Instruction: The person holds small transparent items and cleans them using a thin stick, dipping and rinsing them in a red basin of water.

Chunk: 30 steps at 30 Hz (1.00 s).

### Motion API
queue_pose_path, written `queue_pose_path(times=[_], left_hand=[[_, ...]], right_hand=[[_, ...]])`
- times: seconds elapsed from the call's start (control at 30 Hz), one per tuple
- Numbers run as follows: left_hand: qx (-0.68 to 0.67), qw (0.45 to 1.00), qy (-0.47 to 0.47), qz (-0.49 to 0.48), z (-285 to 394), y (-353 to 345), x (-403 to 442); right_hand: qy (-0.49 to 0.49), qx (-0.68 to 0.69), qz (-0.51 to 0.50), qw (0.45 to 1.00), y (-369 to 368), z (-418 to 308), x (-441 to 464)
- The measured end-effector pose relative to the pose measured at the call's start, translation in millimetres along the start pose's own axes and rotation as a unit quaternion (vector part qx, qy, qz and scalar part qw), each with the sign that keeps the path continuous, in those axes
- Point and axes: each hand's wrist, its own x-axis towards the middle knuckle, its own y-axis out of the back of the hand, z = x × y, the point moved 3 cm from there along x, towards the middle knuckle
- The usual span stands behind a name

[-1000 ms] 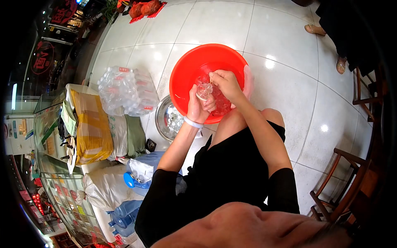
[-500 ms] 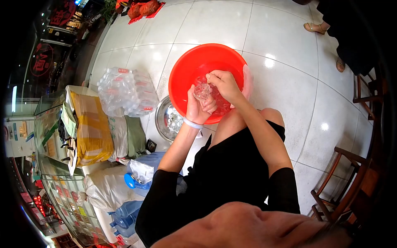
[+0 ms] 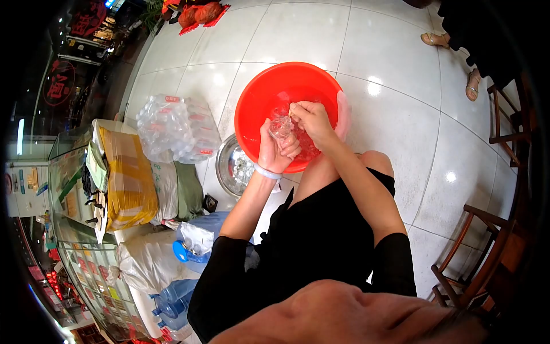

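Note:
My left hand point(image 3: 274, 150) is closed around a small clear glass-like vessel point(image 3: 281, 126), its rounded end facing up over the basin. Just above and to the right, my right hand point(image 3: 314, 121) has its thumb and fingers pinched together close to the vessel. Whatever sits in that pinch is too small to make out. Beneath both hands is a large red plastic basin point(image 3: 258, 86) with water and several clear objects in it, partly hidden by my hands.
A metal bowl point(image 3: 221, 166) of small pale pieces stands left of the basin. Further left are a shrink-wrapped pack of clear bottles point(image 3: 176, 127), a taped carton point(image 3: 130, 178) and a blue water jug point(image 3: 212, 225). Wooden chairs point(image 3: 471, 246) and a person's sandalled foot point(image 3: 472, 85) are at right.
My right hand has shifted slightly right, a little away from the top of the clear vessel. The left hand keeps its hold. At right, the other person's foot has moved.

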Motion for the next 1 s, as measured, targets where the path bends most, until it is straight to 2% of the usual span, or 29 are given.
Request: queue_pose_path(times=[0.13,0.27,0.3,0.37,0.5,0.6,0.67,0.77,0.83,1.0], left_hand=[[0.009,0.999,-0.012,0.044,-0.2,-4.9,1.2],[0.005,0.999,-0.015,0.046,0.5,-4.3,2.0],[-0.004,1.000,-0.008,0.013,0.7,-2.3,2.7],[-0.013,1.000,-0.001,-0.019,1.1,2.6,2.4],[-0.012,1.000,0.015,-0.016,1.2,-0.1,-0.5],[-0.015,0.999,0.018,-0.025,1.0,0.6,-1.8],[-0.012,0.999,0.015,-0.026,1.7,0.2,-2.0],[-0.016,0.999,0.015,-0.028,2.0,-4.3,-1.7],[0.007,0.999,0.006,0.041,3.0,-11.2,-2.7],[0.008,1.000,0.007,0.025,2.9,-4.6,0.2]], right_hand=[[0.000,0.029,0.020,0.999,-0.7,1.6,-0.6],[0.044,-0.015,-0.007,0.999,2.3,0.4,5.4],[0.044,-0.014,-0.007,0.999,2.1,1.3,6.3],[0.179,-0.131,0.005,0.975,0.2,-4.7,5.8],[0.129,-0.183,-0.049,0.973,-0.2,-12.9,0.7],[0.117,-0.112,-0.064,0.985,-0.5,-5.2,3.3],[0.049,-0.035,-0.042,0.997,-0.5,-2.8,0.6],[0.052,-0.006,-0.004,0.999,-1.1,-3.2,-2.7],[0.050,0.012,0.003,0.999,-3.3,-3.5,-4.3],[0.057,0.022,0.006,0.998,-1.2,2.9,1.7]])
